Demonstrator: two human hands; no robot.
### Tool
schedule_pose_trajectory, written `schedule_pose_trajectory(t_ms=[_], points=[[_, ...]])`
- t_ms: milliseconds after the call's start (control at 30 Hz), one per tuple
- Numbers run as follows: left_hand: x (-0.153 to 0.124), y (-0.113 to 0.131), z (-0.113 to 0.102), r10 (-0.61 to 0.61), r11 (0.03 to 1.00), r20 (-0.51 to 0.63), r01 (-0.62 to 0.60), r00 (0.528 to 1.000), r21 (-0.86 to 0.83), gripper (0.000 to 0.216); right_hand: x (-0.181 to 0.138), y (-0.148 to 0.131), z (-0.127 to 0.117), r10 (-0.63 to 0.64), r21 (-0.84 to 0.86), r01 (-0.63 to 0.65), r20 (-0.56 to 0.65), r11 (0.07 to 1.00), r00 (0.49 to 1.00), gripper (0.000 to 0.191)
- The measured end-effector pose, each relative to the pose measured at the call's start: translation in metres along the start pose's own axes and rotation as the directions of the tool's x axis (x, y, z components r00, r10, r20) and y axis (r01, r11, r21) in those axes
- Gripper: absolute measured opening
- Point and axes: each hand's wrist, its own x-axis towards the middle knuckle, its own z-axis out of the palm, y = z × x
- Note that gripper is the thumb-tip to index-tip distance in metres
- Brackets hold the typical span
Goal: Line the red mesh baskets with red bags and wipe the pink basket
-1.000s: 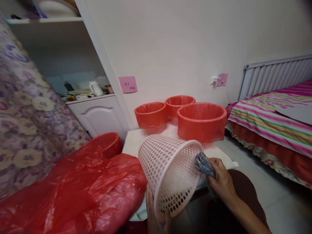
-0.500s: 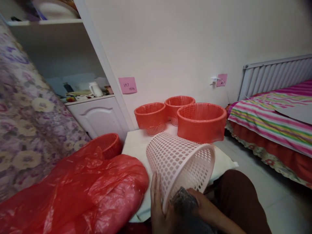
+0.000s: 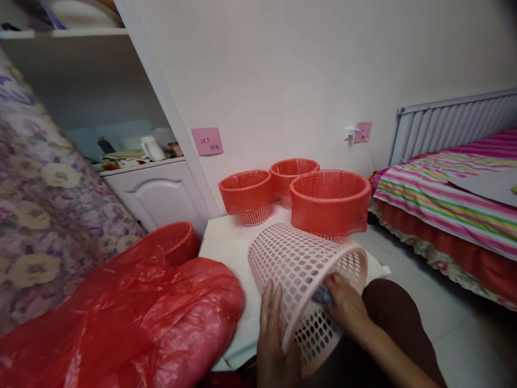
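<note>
A pale pink perforated basket (image 3: 301, 269) lies tilted on its side over the near edge of a white table (image 3: 226, 245), its mouth facing me. My left hand (image 3: 274, 339) grips the basket's outer wall near the rim from below left. My right hand (image 3: 343, 302) reaches inside the basket's mouth, closed on a grey cloth (image 3: 323, 295) pressed against the inner wall; only a small part of the cloth shows.
Three baskets lined with red bags (image 3: 329, 202) stand at the table's back. A big red plastic bag (image 3: 121, 318) and another red-lined basket (image 3: 175, 242) lie to the left. A floral-covered surface is far left, a white cabinet (image 3: 161, 191) behind, a striped bed (image 3: 452, 199) at right.
The basket has been turned and shifted right. My right hand with the cloth moved from the outer rim, down across the front, to inside the basket's mouth. My left hand slid up the wall.
</note>
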Motion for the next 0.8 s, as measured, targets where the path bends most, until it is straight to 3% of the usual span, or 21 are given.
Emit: schedule_pose_trajectory(t_ms=[100, 167, 300, 367, 467, 633, 800], points=[[-0.001, -0.004, 0.009, 0.076, 0.997, 0.030, -0.076, 0.997, 0.014, 0.083, -0.015, -0.017, 0.035, -0.044, 0.125, 0.032, 0.092, 0.992, 0.995, 0.061], [-0.001, -0.006, 0.011, 0.100, 0.994, -0.009, -0.100, 0.995, 0.037, 0.076, -0.024, -0.033, 0.050, -0.114, 0.227, 0.078, 0.152, 0.971, 0.982, 0.058], [0.000, -0.004, 0.006, -0.012, 1.000, -0.064, 0.013, 0.998, 0.022, 0.072, -0.030, -0.054, 0.053, -0.197, 0.533, 0.028, 0.263, 0.846, 0.945, 0.049], [-0.002, -0.003, 0.003, -0.082, 0.997, -0.039, 0.082, 0.996, -0.007, 0.073, -0.029, -0.050, 0.050, -0.189, 0.544, 0.003, 0.285, 0.839, 0.940, 0.047], [-0.006, -0.006, 0.002, -0.117, 0.992, -0.054, 0.114, 0.992, -0.051, 0.069, -0.024, -0.031, 0.045, -0.126, 0.393, 0.026, 0.232, 0.919, 0.965, 0.048], [-0.009, -0.012, -0.002, -0.009, 0.999, -0.033, 0.008, 0.999, -0.039, 0.068, 0.006, -0.005, 0.023, -0.048, 0.201, 0.044, 0.016, 0.979, 0.999, 0.060], [-0.013, -0.015, 0.009, 0.028, 0.999, -0.104, -0.026, 0.994, 0.019, 0.061, 0.045, -0.008, 0.007, -0.035, 0.136, 0.059, -0.169, 0.989, 0.985, 0.044]])
